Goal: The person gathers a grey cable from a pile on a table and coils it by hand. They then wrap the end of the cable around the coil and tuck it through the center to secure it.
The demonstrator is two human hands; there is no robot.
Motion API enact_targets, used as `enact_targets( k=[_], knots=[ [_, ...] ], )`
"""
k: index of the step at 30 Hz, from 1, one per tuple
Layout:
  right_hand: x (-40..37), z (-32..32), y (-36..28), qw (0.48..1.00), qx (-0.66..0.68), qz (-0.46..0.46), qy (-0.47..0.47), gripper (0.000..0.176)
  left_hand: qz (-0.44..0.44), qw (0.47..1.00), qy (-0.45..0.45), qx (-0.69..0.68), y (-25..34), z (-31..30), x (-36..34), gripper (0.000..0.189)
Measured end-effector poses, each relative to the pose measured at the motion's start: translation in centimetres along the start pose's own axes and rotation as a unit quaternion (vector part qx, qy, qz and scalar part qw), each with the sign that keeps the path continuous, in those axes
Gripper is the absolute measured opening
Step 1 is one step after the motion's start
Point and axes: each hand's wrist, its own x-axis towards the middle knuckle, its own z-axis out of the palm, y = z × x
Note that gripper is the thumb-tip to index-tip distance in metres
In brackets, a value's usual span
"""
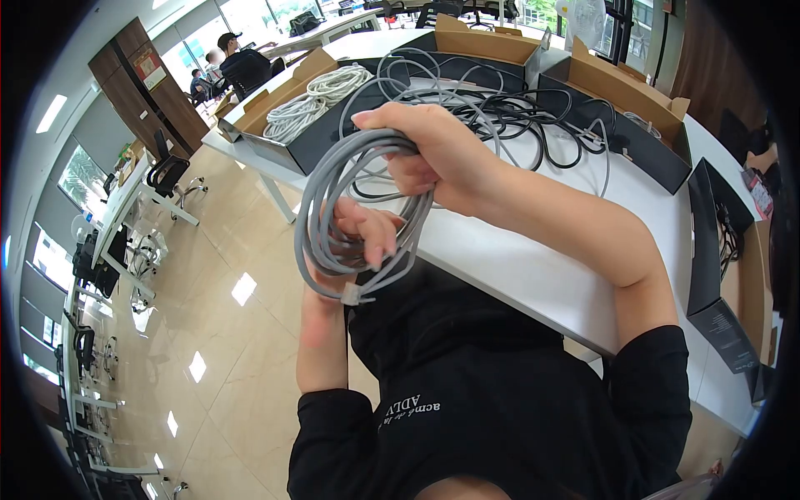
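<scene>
A loose coil of grey network cable (314, 200) hangs in the air in front of the table's near edge. My right hand (425, 150) is closed around the top of the coil, thumb pointing left. Inside the loop is my left hand (362, 229), its bent fingers apart and poking through, with the strands passing around it. A pale plug (352, 293) dangles at the bottom of the coil, near my left wrist. Behind my right hand, tangled black cables (546, 125) and more grey cable lie on the white table (533, 258).
Dark cardboard boxes stand around the table: one with coiled white cables (304, 104), a back box (483, 42), a right box (621, 108) and a far-right box (729, 283) holding black cable. A person's hand (760, 161) shows at the right edge. Office chairs (171, 162) stand left.
</scene>
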Motion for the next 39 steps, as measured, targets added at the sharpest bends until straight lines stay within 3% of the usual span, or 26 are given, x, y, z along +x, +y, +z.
enact_targets(
  k=[4, 5, 8, 10, 13, 14, 15, 16, 19, 22, 24, 25, 27, 28, 32, 35, 38, 39],
  knots=[
    [-0.2, 0.2, 0.1, 1.0, 0.009, -0.016, 0.012, 0.031, -0.036, 0.991, 0.05, 0.116, 0.5, 1.2, -0.3, 0.068],
    [-0.1, 0.2, 0.2, 1.0, 0.008, -0.018, 0.011, 0.031, -0.026, 0.992, 0.052, 0.11, 1.0, 1.7, 0.1, 0.039],
    [0.2, -0.1, 0.5, 1.0, -0.007, -0.019, -0.001, 0.03, -0.044, 0.998, 0.05, -0.021, 0.6, 0.3, -0.5, 0.022],
    [0.3, -0.2, 0.9, 0.999, -0.026, -0.019, -0.015, 0.03, -0.026, 0.997, 0.073, -0.03, 0.4, 0.5, -0.3, 0.015],
    [0.6, -0.4, 1.4, 0.977, -0.161, -0.138, -0.034, 0.022, -0.047, 0.992, 0.093, -0.07, 1.1, 0.1, -0.8, 0.015],
    [0.8, -0.5, 1.6, 0.917, -0.262, -0.3, 0.005, 0.017, -0.059, 0.992, 0.104, -0.039, 1.5, 0.2, -0.8, 0.015],
    [1.1, -0.6, 1.8, 0.819, -0.354, -0.449, 0.043, 0.013, -0.069, 0.991, 0.114, -0.008, 2.0, 0.2, -0.6, 0.015],
    [1.4, -0.5, 1.8, 0.687, -0.43, -0.58, 0.079, 0.012, -0.078, 0.989, 0.125, 0.023, 2.5, 0.3, -0.5, 0.015],
    [0.3, 0.6, 1.4, 0.46, -0.502, -0.73, 0.06, 0.022, -0.121, 0.955, 0.234, 0.133, 3.9, 1.0, -0.3, 0.015],
    [-0.7, 1.8, 3.4, 0.376, -0.585, -0.718, 0.028, 0.027, -0.128, 0.913, 0.182, 0.341, 3.8, 1.8, -0.7, 0.013],
    [-1.2, 1.9, 4.4, 0.402, -0.672, -0.622, 0.001, 0.028, -0.136, 0.858, 0.135, 0.476, 3.8, 2.2, -1.2, 0.015],
    [-1.2, 1.7, 4.2, 0.387, -0.695, -0.606, -0.003, 0.031, -0.14, 0.823, 0.109, 0.54, 4.0, 2.4, -1.5, 0.016],
    [-1.5, 0.9, 4.3, 0.458, -0.74, -0.489, -0.067, 0.029, -0.143, 0.753, 0.077, 0.637, 4.2, 3.3, -1.1, 0.016],
    [-1.5, 0.6, 4.2, 0.486, -0.757, -0.425, -0.099, 0.029, -0.138, 0.746, 0.075, 0.647, 4.2, 3.5, -1.0, 0.016],
    [-0.7, 0.3, 2.7, 0.584, -0.731, -0.314, -0.16, 0.029, -0.115, 0.73, 0.098, 0.666, 3.4, 4.4, -0.5, 0.019],
    [-0.4, 0.0, 1.7, 0.617, -0.712, -0.277, -0.187, 0.024, -0.091, 0.74, 0.111, 0.657, 2.6, 4.2, -0.5, 0.026],
    [0.3, -0.2, 1.0, 0.618, -0.745, -0.174, -0.183, 0.014, -0.058, 0.772, 0.116, 0.622, 1.6, 3.5, -1.1, 0.037],
    [0.0, 0.1, 0.3, 0.604, -0.757, -0.178, -0.178, 0.012, -0.046, 0.786, 0.117, 0.605, 1.4, 3.4, -1.2, 0.041]
  ],
)
